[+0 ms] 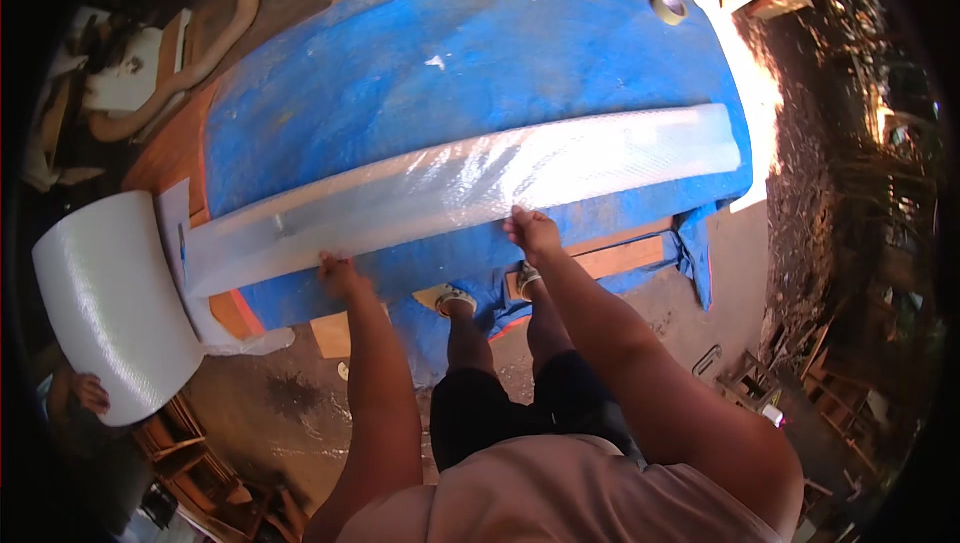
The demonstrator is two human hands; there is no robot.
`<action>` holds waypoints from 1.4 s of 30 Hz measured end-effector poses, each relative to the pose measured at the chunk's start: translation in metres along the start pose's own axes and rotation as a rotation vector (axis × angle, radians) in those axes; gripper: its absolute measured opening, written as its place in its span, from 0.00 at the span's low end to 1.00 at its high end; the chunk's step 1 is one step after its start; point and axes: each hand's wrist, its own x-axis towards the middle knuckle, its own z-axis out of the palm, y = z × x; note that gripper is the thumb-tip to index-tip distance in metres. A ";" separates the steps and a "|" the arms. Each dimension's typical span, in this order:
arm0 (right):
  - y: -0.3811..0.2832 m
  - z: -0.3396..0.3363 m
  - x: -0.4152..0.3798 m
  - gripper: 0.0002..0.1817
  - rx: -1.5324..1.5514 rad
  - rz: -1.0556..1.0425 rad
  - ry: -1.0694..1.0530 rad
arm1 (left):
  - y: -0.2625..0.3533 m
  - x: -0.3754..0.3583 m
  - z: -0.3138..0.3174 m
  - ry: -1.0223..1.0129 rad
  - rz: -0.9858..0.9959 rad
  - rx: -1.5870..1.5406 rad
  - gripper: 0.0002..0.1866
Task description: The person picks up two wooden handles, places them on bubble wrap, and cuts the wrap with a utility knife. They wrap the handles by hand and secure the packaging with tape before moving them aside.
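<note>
A long strip of clear bubble wrap (400,191) lies folded lengthwise across the blue-covered table (370,63), shining brightly toward its right end. My right hand (533,232) is closed, fingertips pinching the near edge of the strip around its middle. Farther left, my left hand (343,274) grips the same near edge, its fingers bent and slightly blurred. What lies inside the strip, if anything, is hard to make out through the glare.
Off the table's left end is a big bubble wrap roll (115,303), with another person's hand (91,393) on its lower edge. A tape roll (669,9) sits at the far right corner. A thick hose (228,38) curves at upper left; wooden furniture (190,453) stands lower left.
</note>
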 end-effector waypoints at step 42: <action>0.012 0.028 -0.006 0.10 0.031 0.144 -0.133 | -0.105 -0.176 0.062 -0.483 -0.272 -0.150 0.11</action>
